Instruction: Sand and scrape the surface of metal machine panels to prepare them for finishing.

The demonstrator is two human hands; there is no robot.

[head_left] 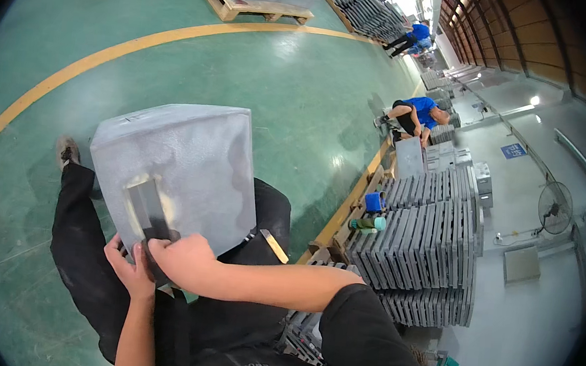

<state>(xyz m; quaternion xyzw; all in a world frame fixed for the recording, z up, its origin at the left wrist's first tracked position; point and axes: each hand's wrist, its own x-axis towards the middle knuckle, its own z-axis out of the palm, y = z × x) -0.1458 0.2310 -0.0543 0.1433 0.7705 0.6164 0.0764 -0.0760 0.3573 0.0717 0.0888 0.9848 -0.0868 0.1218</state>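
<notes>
A large grey box-shaped casing [199, 140] is tilted across my lap. Its upper face has a rectangular slot [145, 201] rimmed with pale yellowish patches. At the near edge, my left hand [133, 270] grips the casing, thumb and fingers bent around it. My right hand [185, 261] is closed in a fist at the slot's near end. Dark material shows by its fingers, but what it holds is hidden. Beside my right thigh lies a narrow yellow tool [274, 246] with a pale end; its kind is unclear.
To the right, tall stacks of grey panels [414, 235] stand on a wooden pallet, with a blue container [374, 202] and a green-lidded bottle [367, 224]. Beyond, a person in blue [421, 114] bends over a panel. Another pallet [232, 7] bears grey casings. A yellow line [102, 58] curves across the green floor.
</notes>
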